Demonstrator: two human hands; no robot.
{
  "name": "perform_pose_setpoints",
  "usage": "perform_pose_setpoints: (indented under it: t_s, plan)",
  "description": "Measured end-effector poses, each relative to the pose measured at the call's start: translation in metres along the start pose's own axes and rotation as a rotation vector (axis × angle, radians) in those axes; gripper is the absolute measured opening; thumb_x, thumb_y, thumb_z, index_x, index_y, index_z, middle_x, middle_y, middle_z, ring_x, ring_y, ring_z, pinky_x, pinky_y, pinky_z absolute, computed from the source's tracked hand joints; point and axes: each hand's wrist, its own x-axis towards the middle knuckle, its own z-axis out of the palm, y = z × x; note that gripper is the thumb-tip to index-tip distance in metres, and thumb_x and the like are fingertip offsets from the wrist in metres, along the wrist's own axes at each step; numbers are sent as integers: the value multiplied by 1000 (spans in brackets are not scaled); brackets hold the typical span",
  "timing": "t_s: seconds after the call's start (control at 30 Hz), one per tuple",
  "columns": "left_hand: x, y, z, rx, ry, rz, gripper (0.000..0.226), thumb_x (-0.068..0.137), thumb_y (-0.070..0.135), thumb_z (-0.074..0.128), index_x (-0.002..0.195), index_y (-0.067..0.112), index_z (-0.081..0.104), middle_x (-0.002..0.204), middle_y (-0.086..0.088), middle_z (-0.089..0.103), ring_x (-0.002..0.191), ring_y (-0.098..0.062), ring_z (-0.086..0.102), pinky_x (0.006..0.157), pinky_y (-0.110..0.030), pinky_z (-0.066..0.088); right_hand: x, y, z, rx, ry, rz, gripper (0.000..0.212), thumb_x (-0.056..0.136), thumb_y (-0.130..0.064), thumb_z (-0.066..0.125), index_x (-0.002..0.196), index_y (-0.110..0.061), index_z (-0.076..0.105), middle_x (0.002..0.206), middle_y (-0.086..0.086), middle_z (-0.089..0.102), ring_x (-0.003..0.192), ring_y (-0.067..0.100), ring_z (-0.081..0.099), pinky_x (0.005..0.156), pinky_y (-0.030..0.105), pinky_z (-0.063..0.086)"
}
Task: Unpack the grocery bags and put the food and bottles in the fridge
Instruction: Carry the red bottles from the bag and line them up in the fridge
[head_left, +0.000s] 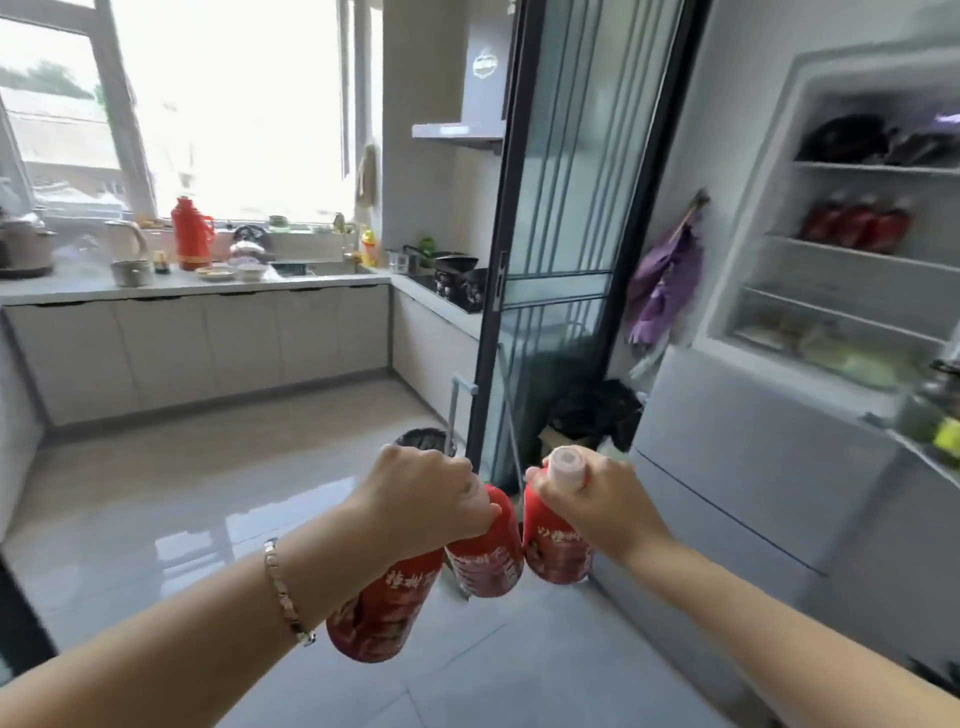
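Observation:
My left hand (423, 499) grips two red-labelled bottles by their necks: one (382, 610) hangs lower left, the other (488, 551) to its right. My right hand (597, 501) holds a third red bottle (553, 545) by its neck, its pale cap (567, 462) showing above my fingers. All three hang over the grey floor in front of me. The fridge (753, 452) stands open at the right. Its middle shelf holds several similar red bottles (857, 223); dark items (852, 137) lie on the top shelf and pale food (831, 348) in the bottom compartment.
A dark-framed glass sliding door (524, 249) stands between kitchen and fridge. A black bin (423, 441) and dark bags (592, 410) sit on the floor near it. A purple cloth (665, 280) hangs on the wall. The kitchen counter (197, 283) with a red thermos (189, 234) runs along the window.

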Motion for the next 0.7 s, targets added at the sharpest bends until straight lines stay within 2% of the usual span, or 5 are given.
perform_pose_setpoints:
  t_s: [0.23,0.33,0.47,0.6,0.7]
  plan:
    - [167,51,63,-77,-7,87,52,43,36,83,42,22,33,52,-5,-6,29,-9,21,32,-11,29,94,114,-76,-65,146,103,39,83,-42,64,55,-27,41,54,-10,50,57,9,47,56,23,37]
    - [235,66,93,-68,-52,183,52,55,29,78,53,17,28,50,-2,4,33,-12,29,43,-14,19,134,158,-95,-113,209,167,37,84,-41,63,58,-19,46,55,-6,51,58,13,48,55,24,37]
    - [328,78,151,-187,-89,229,38,92,31,44,60,18,26,57,4,34,60,-18,46,60,-25,33,195,221,-110,-125,309,263,40,81,-44,63,62,-12,47,53,-3,50,59,20,49,58,31,39]
    - [439,89,189,-304,-85,309,36,92,49,36,73,18,40,75,1,61,73,-22,59,65,-27,35,265,279,-133,-142,411,375,40,81,-45,64,62,-14,48,51,-5,49,56,15,47,55,26,37]
    - [513,103,211,-332,-91,388,42,90,60,35,85,21,48,80,4,61,75,-18,56,67,-26,35,308,311,-161,-166,467,428,40,82,-44,64,56,-21,44,51,-8,48,53,10,45,51,22,34]
